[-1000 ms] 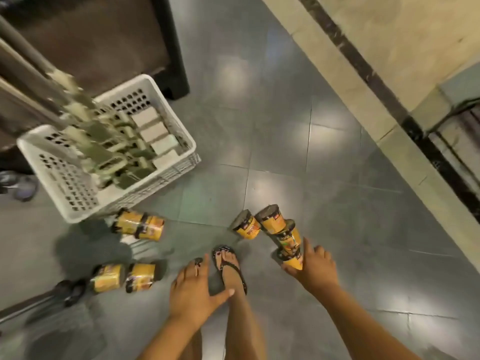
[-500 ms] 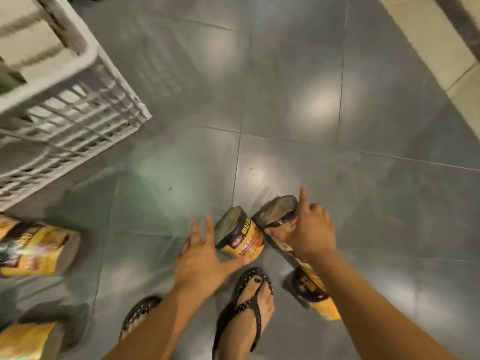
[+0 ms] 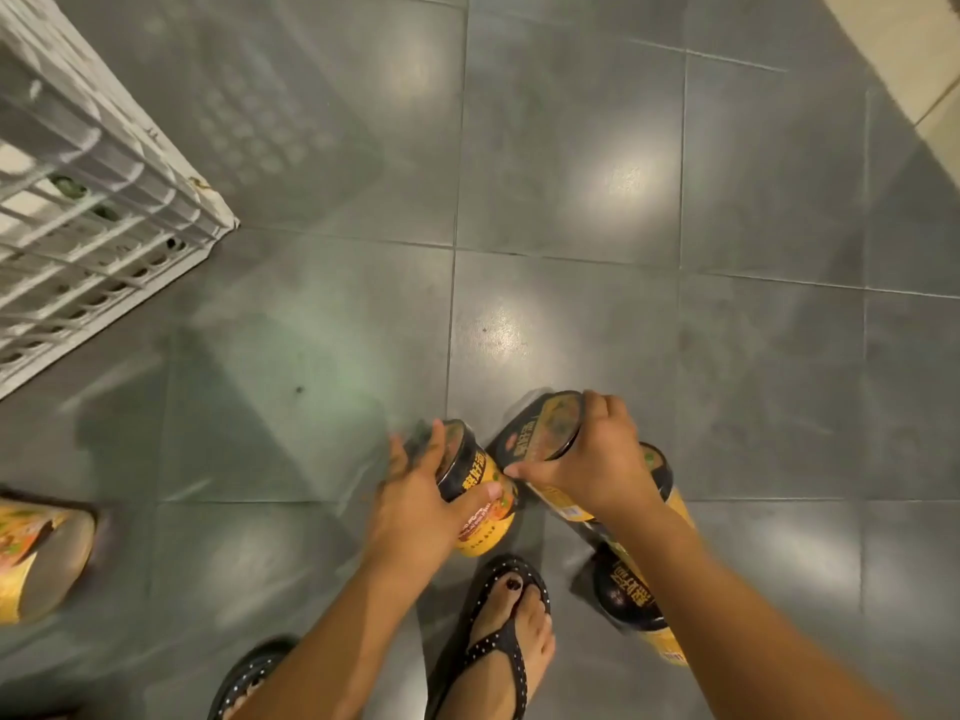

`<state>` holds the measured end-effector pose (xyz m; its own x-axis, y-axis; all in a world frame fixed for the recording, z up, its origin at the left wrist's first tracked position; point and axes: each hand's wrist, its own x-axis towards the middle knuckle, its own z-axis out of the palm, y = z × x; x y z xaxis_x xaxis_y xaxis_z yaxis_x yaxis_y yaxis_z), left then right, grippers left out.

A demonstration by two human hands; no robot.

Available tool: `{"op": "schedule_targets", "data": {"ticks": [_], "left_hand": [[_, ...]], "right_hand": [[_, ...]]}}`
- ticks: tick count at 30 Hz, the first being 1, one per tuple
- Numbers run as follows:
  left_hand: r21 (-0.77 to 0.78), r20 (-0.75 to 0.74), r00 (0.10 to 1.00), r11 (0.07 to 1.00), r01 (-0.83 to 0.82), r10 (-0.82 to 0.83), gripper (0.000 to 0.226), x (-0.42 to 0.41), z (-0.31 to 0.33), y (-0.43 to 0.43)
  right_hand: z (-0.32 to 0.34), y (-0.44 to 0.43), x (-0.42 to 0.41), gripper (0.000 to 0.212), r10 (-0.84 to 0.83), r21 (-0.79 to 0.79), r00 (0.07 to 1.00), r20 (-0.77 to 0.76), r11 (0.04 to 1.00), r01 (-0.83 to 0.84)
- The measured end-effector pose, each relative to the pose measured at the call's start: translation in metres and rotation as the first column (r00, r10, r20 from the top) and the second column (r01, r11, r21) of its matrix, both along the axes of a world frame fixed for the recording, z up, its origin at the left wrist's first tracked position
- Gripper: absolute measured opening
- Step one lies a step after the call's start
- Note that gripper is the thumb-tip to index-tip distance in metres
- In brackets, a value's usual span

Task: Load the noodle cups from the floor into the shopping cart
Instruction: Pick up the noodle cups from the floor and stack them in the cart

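Your left hand (image 3: 415, 504) has its grip curled round a noodle cup (image 3: 475, 504) lying sideways on the floor (image 3: 571, 304), and your right hand (image 3: 592, 470) clamps the lidded end of a second cup (image 3: 540, 433) just beside it, one each so both can go up together. The white cart (image 3: 119, 168) stands well apart at upper left; whether either cup is clear of the tiles is hard to tell through the blur.

The left hand (image 3: 415, 506), open beside the left noodle cup (image 3: 488, 527) half a second ago, now curls over it, thumb on its printed side. The right hand (image 3: 597, 459) now clasps the right noodle cup (image 3: 543, 431) round its dark lid rim, forefinger no longer pointing.
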<state>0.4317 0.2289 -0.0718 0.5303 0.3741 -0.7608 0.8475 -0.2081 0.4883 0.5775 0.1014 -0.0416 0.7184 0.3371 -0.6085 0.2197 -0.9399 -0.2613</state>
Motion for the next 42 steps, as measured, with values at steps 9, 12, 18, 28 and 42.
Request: {"op": "schedule_targets", "data": {"ticks": [9,12,18,28,42], "left_hand": [[0.543,-0.067,0.945,0.783,0.303,-0.32,0.081,0.002,0.025,0.062],[0.623,-0.04,0.934,0.722,0.3,-0.354,0.079,-0.01,0.01,0.076],[0.674,-0.078,0.913,0.654,0.345,-0.401,0.104,-0.041,0.002,0.071],[0.573,-0.117,0.945,0.756,0.316,-0.307,0.135,-0.034,0.01,0.072],[0.562,-0.126,0.962,0.782,0.27,-0.241,0.137,-0.046,0.219,0.123]], "right_hand": [[0.004,0.02,-0.031,0.112,-0.209,0.42,0.976,-0.061,0.882,0.215],[-0.007,0.026,-0.053,0.121,-0.273,0.436,0.96,-0.068,0.857,0.274],[-0.014,-0.001,-0.094,0.132,-0.373,0.342,0.927,-0.044,0.866,0.365],[-0.012,0.016,-0.091,0.149,-0.216,0.014,0.976,0.038,0.976,0.216],[0.19,0.049,-0.08,0.134,-0.065,0.139,0.997,-0.042,0.988,0.07]]}}
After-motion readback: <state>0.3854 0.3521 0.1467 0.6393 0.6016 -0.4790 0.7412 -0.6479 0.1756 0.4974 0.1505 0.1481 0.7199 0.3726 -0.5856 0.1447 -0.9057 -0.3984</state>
